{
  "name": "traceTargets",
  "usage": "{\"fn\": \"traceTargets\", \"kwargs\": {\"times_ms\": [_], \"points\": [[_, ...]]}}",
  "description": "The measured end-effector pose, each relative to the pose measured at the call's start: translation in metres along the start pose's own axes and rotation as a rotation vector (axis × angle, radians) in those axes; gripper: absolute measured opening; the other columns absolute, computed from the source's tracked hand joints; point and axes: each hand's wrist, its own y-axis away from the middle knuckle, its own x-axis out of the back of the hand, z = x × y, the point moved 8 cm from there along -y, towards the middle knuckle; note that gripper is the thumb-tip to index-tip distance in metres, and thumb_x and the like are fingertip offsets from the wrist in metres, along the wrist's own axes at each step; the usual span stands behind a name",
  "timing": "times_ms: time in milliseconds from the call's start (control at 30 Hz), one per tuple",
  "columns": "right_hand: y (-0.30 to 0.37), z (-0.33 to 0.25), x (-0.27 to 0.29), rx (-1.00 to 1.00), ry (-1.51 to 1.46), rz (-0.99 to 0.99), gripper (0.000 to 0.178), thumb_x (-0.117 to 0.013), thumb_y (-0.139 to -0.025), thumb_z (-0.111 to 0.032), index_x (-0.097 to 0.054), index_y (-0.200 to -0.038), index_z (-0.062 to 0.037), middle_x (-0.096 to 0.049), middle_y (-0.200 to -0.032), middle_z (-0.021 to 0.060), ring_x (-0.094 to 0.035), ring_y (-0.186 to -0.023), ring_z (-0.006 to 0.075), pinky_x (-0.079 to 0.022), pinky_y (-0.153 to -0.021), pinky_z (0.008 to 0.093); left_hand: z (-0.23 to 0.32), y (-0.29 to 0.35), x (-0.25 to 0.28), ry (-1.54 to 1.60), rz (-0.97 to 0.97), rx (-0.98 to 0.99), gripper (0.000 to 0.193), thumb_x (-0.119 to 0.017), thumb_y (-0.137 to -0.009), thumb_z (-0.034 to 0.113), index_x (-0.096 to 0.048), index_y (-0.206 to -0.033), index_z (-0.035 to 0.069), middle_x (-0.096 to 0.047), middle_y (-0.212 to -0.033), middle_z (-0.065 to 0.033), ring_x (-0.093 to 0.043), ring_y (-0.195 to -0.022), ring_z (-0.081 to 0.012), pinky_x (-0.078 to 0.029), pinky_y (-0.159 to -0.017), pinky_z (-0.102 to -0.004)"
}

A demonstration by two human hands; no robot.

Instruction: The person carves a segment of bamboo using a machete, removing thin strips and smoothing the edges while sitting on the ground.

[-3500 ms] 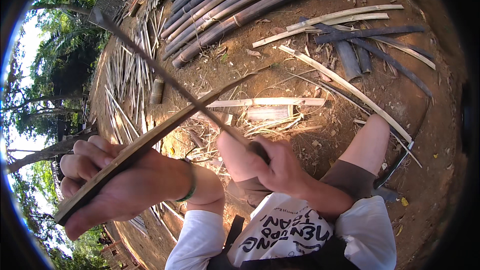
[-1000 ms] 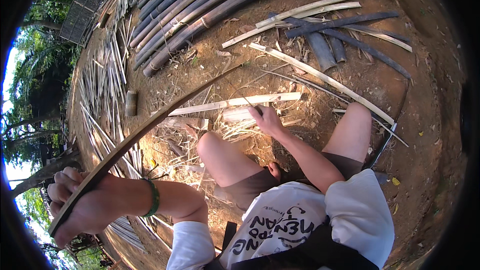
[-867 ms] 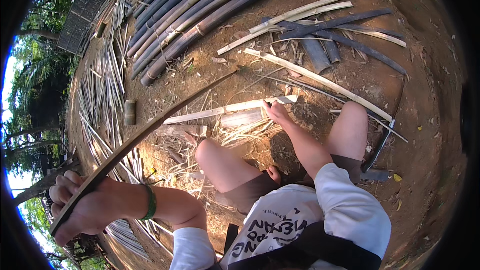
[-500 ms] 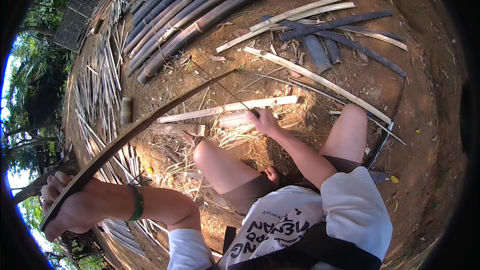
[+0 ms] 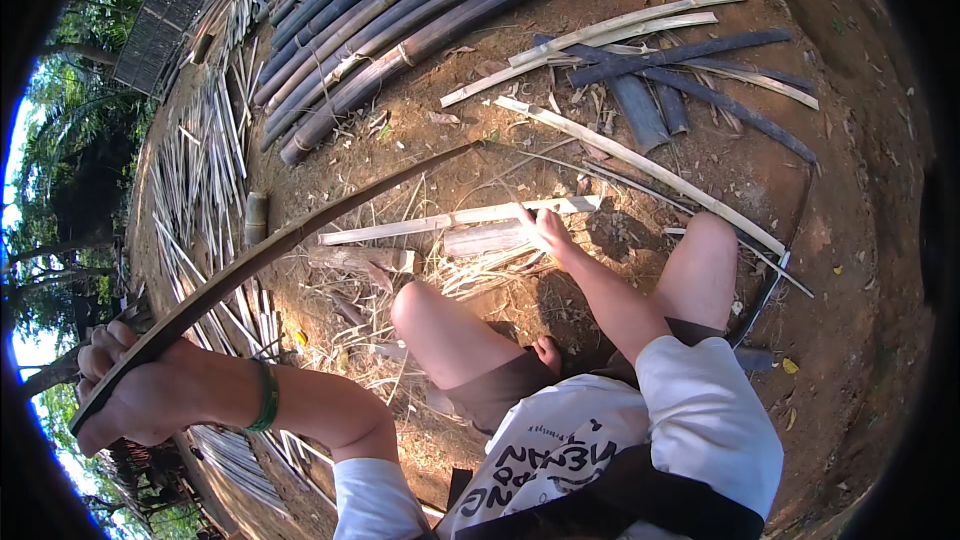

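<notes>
My left hand, raised at the lower left, is closed around one end of a long, dark-sided bamboo strip. The strip slants up and away to the right, and its far tip ends above the ground near the middle. In my right hand, in front of my knees, is a knife; its dark handle shows at the fist, while the thin blade is blurred and hard to make out. Below the strip's far half lie a pale split bamboo length and a short bamboo piece.
Dark bamboo poles lie side by side at the far side. Many thin strips cover the ground at left. Split pieces cross each other at far right, with a long pale strip nearer. Shavings litter the ground by my knees.
The knife blade, earlier stretched out up-left past the strip's tip, has swung away and shows only faintly. My right hand has shifted slightly right. My left hand and the strip's near end rose slightly.
</notes>
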Motion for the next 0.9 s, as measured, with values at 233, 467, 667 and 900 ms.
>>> {"fn": "traceTargets", "kwargs": {"times_ms": [233,467,667,900], "points": [[0.052,-0.067,-0.004,-0.051,-0.026,-0.262,0.057,-0.052,-0.096,-0.053,-0.053,-0.072,-0.0009,-0.047,-0.056,0.0029,-0.043,-0.048,0.0187,-0.038,-0.047,0.0400,-0.017,-0.010,0.027,-0.054,0.073,-0.080,0.079,-0.023,-0.091,0.075,-0.040,-0.084,-0.003,-0.046,-0.066,-0.0141,-0.043,-0.055,-0.0206,-0.039,-0.045,-0.0287],[-0.031,0.048,-0.020,-0.200,-0.041,-0.118,0.075,-0.049,-0.088,-0.069,-0.066,-0.092,0.0039,-0.068,-0.082,0.0255,-0.068,-0.080,0.0372,-0.053,-0.070,0.0452,-0.008,-0.010,-0.003,0.038,-0.115,0.002,0.073,-0.022,-0.092,0.072,-0.037,-0.085,0.001,-0.040,-0.063,-0.0085,-0.035,-0.053,-0.0179,-0.032,-0.044,-0.0278],[0.038,-0.036,-0.011,0.043,0.137,0.029,0.069,-0.053,-0.091,-0.060,-0.065,-0.084,0.0070,-0.065,-0.074,0.0230,-0.064,-0.067,0.0312,-0.049,-0.064,0.0437,-0.026,-0.028,0.022,0.029,-0.172,-0.032,0.075,-0.023,-0.090,0.075,-0.036,-0.085,0.001,-0.040,-0.063,-0.0081,-0.034,-0.052,-0.0170,-0.031,-0.043,-0.0261],[-0.006,0.022,0.008,-0.294,0.098,-0.127,0.081,-0.047,-0.090,-0.066,-0.060,-0.107,0.0122,-0.069,-0.074,0.0190,-0.067,-0.057,0.0296,-0.055,-0.062,0.0417,-0.026,-0.012,-0.013,0.169,-0.094,0.108,0.065,-0.021,-0.095,0.070,-0.034,-0.079,0.008,-0.035,-0.060,-0.0038,-0.032,-0.051,-0.0139,-0.029,-0.043,-0.0248]]}}
